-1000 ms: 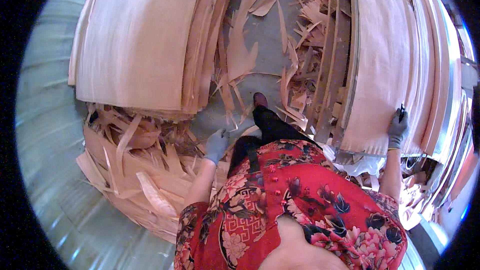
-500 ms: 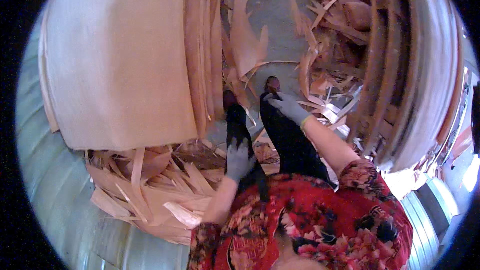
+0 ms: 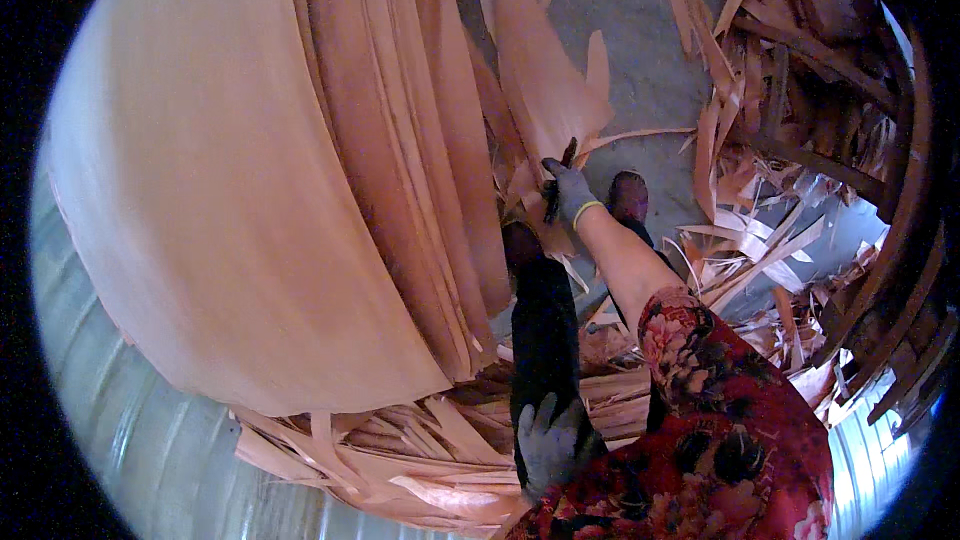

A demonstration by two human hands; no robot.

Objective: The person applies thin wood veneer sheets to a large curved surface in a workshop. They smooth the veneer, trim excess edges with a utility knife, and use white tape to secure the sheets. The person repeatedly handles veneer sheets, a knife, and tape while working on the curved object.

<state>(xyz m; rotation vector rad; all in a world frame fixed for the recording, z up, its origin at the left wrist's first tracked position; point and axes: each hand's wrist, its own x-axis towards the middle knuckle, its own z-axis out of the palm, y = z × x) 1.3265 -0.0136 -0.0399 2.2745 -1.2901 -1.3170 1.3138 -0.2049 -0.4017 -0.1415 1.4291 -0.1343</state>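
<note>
My right hand [image 3: 570, 188], in a grey glove with a yellow cuff, is closed around a dark, slim object [image 3: 552, 202] whose exact kind I cannot make out. It hangs just beyond my legs, over the near end of a long torn veneer strip [image 3: 545, 80]. My left hand [image 3: 548, 443], also gloved in grey, lies on my dark trouser leg with its fingers apart and nothing in them. To the left, closest to both hands, stands a tall stack of wide veneer sheets [image 3: 230, 170], with several loose, curling sheets [image 3: 400, 140] along its right side.
Broken veneer scraps [image 3: 400, 460] lie below the stack. More splinters and strips [image 3: 765, 250] litter the grey floor [image 3: 640, 50] at the right. Dark curved bars [image 3: 900, 270] stand at the far right. Ribbed pale sheeting [image 3: 110, 390] runs along the left.
My view has shifted so the stack looks larger and nearer. My right hand has moved off my leg, forward over the veneer strip, with the dark object showing. My left hand stays on my leg.
</note>
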